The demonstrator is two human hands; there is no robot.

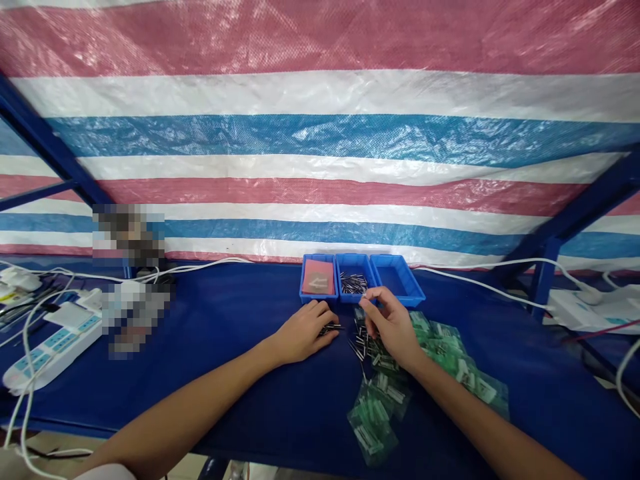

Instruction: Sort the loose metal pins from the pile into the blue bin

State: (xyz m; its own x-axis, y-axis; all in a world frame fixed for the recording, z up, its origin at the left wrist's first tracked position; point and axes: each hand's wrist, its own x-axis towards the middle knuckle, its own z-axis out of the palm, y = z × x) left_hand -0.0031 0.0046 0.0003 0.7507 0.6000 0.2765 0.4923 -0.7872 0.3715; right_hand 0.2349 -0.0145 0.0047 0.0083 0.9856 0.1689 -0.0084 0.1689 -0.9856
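Observation:
My left hand (306,331) rests on the blue table, its fingers curled around several small dark metal pins (330,328). To the right, my right hand (390,325) is raised over a loose pile of similar pins (359,345), thumb and index finger pinched together near the middle bin; anything between the fingertips is too small to make out. That middle blue bin (355,283) holds many metal pins. Beside it, the left blue bin (319,285) contains a pink sheet and a small clear bag. Green-tinted plastic packets (371,420) lie below and right of my right hand.
The right blue bin (397,279) shows no contents. A white power strip (53,350) with cables lies at the left, and another white device (593,308) at the right. Behind the blue table (225,293) hangs a striped sheet (320,140) between blue frame bars.

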